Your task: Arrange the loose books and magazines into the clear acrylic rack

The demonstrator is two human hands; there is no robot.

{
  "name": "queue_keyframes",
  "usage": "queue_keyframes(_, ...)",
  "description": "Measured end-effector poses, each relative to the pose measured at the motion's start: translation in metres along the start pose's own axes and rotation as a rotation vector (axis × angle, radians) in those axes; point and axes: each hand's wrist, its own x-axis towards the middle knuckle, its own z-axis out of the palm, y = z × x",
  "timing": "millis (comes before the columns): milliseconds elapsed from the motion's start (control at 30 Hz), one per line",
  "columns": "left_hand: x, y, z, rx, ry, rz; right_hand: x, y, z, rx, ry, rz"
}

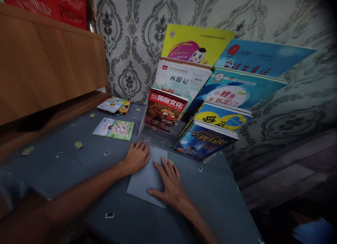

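A thin, plain blue-grey booklet [147, 182] lies flat on the cloth-covered table, its long side pointing toward the book stand. My left hand [137, 157] rests on its far left edge with the fingers stretched forward. On its right side lies my right hand [170, 184], fingers spread and thumb reaching across the cover. Just beyond both hands stands a clear tiered book stand [158, 137]. Upright in it are a red-and-dark book [165, 110], a dark blue book [205, 140] and several larger books behind them.
Left of the stand lies a green-and-white book [114, 128], with a small pile of books [112, 105] behind it. A wooden cabinet [52, 61] borders the table's left side, with a red plastic basket [50, 7] on top. Patterned wallpaper [129, 44] covers the wall behind.
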Motion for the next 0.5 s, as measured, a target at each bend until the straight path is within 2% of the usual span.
queue_keyframes(167, 0.001, -0.008, 0.003, -0.111, 0.022, -0.01, -0.004, 0.001, -0.01, 0.046, -0.093, -0.033)
queue_keyframes(300, 0.006, -0.02, 0.01, -0.417, 0.089, -0.03, -0.004, 0.003, -0.012, 0.079, -0.156, -0.012)
queue_keyframes(400, 0.014, -0.029, 0.014, -0.701, 0.154, -0.13, -0.003, 0.005, -0.01, 0.098, -0.165, -0.015)
queue_keyframes(500, 0.019, -0.033, 0.02, -1.023, 0.21, -0.31, -0.003, 0.007, -0.007, 0.104, -0.152, -0.026)
